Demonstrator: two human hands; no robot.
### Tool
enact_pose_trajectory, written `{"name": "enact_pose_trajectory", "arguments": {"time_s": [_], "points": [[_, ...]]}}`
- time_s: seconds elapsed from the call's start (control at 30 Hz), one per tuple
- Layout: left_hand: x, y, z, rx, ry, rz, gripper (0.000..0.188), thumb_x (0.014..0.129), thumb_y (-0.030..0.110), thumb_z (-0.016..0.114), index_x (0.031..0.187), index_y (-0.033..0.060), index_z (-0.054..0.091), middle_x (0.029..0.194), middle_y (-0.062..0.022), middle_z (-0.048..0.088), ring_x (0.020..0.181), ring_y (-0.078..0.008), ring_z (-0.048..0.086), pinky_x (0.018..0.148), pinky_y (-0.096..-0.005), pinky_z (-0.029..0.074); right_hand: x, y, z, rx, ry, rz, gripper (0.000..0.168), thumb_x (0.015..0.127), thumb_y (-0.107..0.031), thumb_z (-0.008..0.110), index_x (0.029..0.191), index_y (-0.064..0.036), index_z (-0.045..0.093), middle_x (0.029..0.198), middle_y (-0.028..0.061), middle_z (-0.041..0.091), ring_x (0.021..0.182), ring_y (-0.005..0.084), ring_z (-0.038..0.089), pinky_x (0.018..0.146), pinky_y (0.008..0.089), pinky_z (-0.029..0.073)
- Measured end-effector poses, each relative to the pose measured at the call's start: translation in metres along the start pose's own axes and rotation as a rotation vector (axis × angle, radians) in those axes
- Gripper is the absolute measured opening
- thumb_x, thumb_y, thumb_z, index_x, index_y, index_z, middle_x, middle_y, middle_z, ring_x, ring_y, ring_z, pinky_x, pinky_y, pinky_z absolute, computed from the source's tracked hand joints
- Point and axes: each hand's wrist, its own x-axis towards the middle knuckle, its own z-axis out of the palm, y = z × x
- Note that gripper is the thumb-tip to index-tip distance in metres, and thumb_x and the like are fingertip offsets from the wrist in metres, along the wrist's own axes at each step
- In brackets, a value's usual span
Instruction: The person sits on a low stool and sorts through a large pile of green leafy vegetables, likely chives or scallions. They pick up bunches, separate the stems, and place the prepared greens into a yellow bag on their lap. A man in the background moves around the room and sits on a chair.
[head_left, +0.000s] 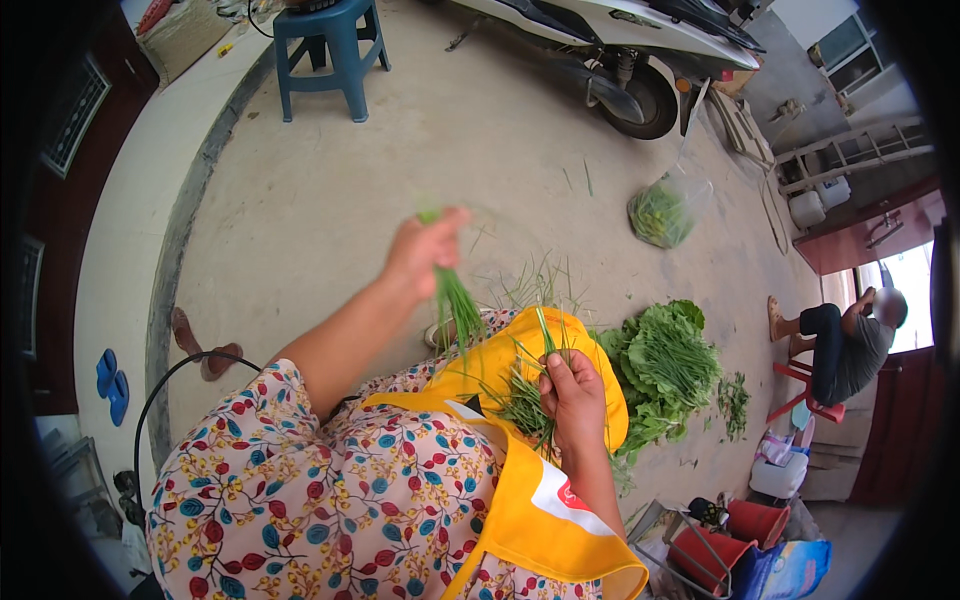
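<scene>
My left hand (424, 255), blurred, is raised over the floor and closed around a bunch of thin green chive-like stems (459, 304) that hang below the fist. In my right hand (579, 394), above my lap, a few similar stems (547, 334) are pinched between thumb and fingers. A yellow apron (469, 367) covers my lap, and a loose heap of stems (525, 403) lies on it, partly hidden by the right hand. Beside my lap, broad leafy greens (634, 341) are spread on the floor, with a layer of the thin stems (682, 356) on top.
Scattered stems (544, 281) and a small heap of trimmings (733, 405) lie on the concrete. A clear bag of greens (664, 214) stands farther off. Around are a blue stool (322, 56), a scooter (637, 94), red buckets (709, 555) and a seated person (851, 356).
</scene>
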Motion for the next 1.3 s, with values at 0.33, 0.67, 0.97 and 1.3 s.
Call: {"name": "enact_pose_trajectory", "arguments": {"time_s": [0.33, 0.67, 0.97, 1.3], "points": [[-0.054, -0.031, 0.034, 0.342, -0.296, -0.26, 0.024, 0.082, 0.027, 0.064, 0.085, 0.0049, 0.055, 0.056, 0.0064, 0.038, 0.045, -0.0035, 0.032, 0.04, -0.0198, 0.026, 0.001, -0.002, 0.008, -0.066, 0.0, -0.066, 0.011, 0.089, -0.017, 0.051, 0.086, -0.007, 0.051, 0.059, -0.0002, 0.052, 0.038, 0.0031, 0.031, 0.035, 0.018, 0.022], [-0.051, -0.024, 0.036, 0.262, -0.478, -0.282, 0.012, 0.083, 0.018, 0.061, 0.081, 0.0077, 0.054, 0.059, 0.006, 0.041, 0.046, -0.0028, 0.031, 0.042, -0.0191, 0.024, -0.002, 0.001, 0.003, -0.071, 0.011, -0.102, 0.01, 0.089, -0.017, 0.051, 0.087, -0.007, 0.052, 0.064, 0.0, 0.053, 0.046, 0.0037, 0.039, 0.041, 0.0177, 0.029], [-0.046, -0.022, 0.033, 0.281, -0.554, -0.342, 0.022, 0.089, 0.021, 0.052, 0.095, 0.0005, 0.058, 0.054, 0.0082, 0.032, 0.045, -0.0022, 0.027, 0.041, -0.0185, 0.024, -0.002, -0.006, 0.001, 0.078, 0.153, -0.122, 0.013, 0.091, -0.02, 0.047, 0.087, -0.008, 0.05, 0.07, 0.0012, 0.054, 0.049, 0.0056, 0.044, 0.041, 0.0186, 0.032], [-0.031, -0.013, 0.025, 0.129, -0.504, -0.281, 0.025, 0.092, 0.021, 0.046, 0.102, -0.0008, 0.053, 0.064, 0.0048, 0.039, 0.047, -0.002, 0.03, 0.044, -0.0175, 0.028, -0.007, -0.006, -0.002, 0.039, 0.061, -0.038, 0.014, 0.09, -0.023, 0.049, 0.089, -0.008, 0.048, 0.067, 0.0005, 0.051, 0.049, 0.0051, 0.043, 0.04, 0.0177, 0.031]]}}
